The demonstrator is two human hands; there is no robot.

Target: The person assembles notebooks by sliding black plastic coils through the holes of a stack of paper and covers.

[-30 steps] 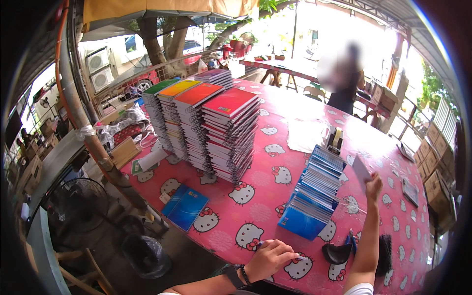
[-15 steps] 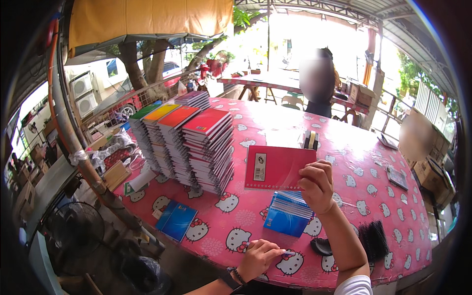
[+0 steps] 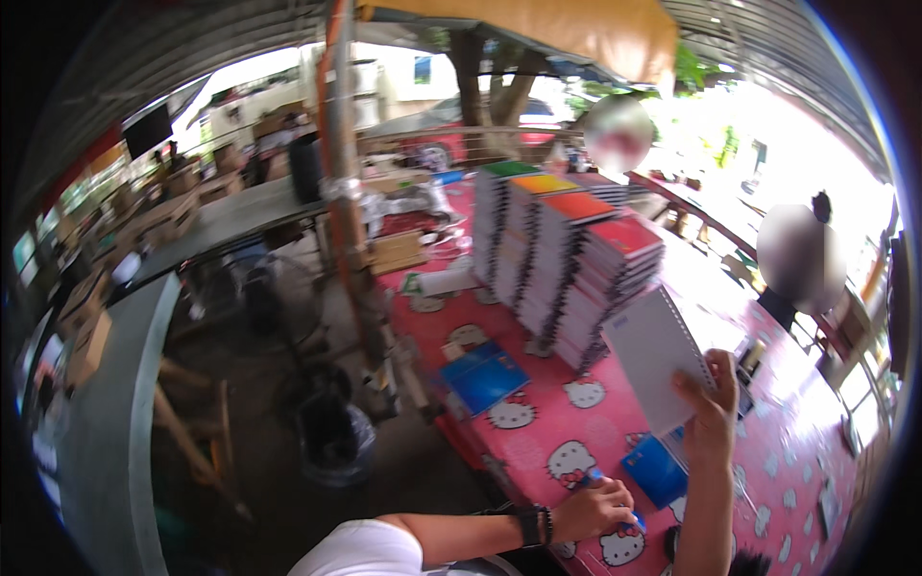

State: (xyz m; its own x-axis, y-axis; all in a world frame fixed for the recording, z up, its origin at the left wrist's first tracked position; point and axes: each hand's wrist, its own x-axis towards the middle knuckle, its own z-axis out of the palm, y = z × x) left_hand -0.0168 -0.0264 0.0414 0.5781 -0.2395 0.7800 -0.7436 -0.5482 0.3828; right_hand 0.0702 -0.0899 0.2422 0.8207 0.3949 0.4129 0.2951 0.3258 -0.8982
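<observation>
My right hand (image 3: 713,408) grips a spiral-bound notebook (image 3: 648,360) by its wire-bound side, above the table. A white page faces me, and the wire binding runs down its right edge. Below it lie blue notebooks (image 3: 655,472), partly covered by the hand and forearm. My left hand (image 3: 591,511) is closed around a slim pen (image 3: 596,474) low over the table; its blue ends stick out on either side of the fingers. Tall stacks of spiral notebooks (image 3: 547,274) with green, yellow, orange and red tops stand beyond my hands. Another blue notebook (image 3: 484,375) lies left of them.
A pink patterned cover lies on the table (image 3: 523,456). A tape dispenser (image 3: 752,357) is partly hidden behind my right hand. To the left stand a post (image 3: 346,226), a bin with a plastic bag (image 3: 331,437) and a grey bench (image 3: 120,432). A person sits across the table.
My view has swung left, so the stacks now appear further right. The notebook in my right hand has turned from its red cover to a white page. My left hand keeps the pen.
</observation>
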